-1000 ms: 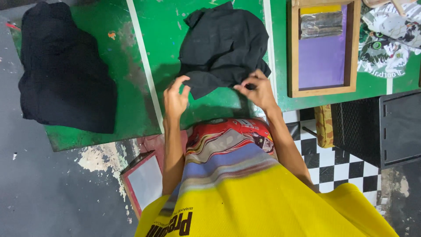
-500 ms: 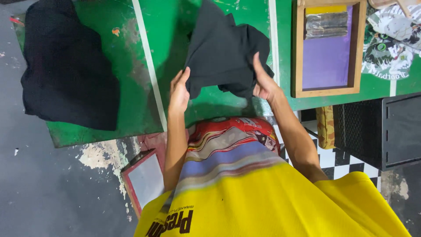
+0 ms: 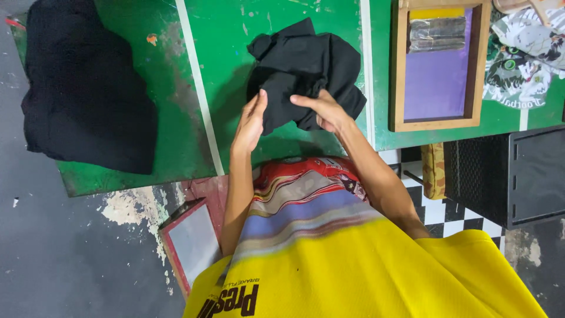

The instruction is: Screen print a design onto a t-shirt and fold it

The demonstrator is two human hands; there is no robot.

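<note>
On the green desk [image 3: 176, 88], just left of the wooden-framed screen [image 3: 438, 65], the black garment [image 3: 306, 65] lies bunched. Your right hand [image 3: 322, 111] pinches its near edge; your left hand [image 3: 250, 121] rests flat and loose against it. Grip both corners evenly and pull the cloth taut, well clear of the black pile [image 3: 82, 88] farther left.

A screen-printing workshop is indicated. A wood-framed printing screen [image 3: 436, 65] with purple mesh is laid on a paint-worn green table [image 3: 235, 65], beside printed fabric [image 3: 524, 53]. Black garments [image 3: 88, 88] are stacked, and another frame [image 3: 191, 241] is propped on stained concrete floor [image 3: 65, 253].
</note>
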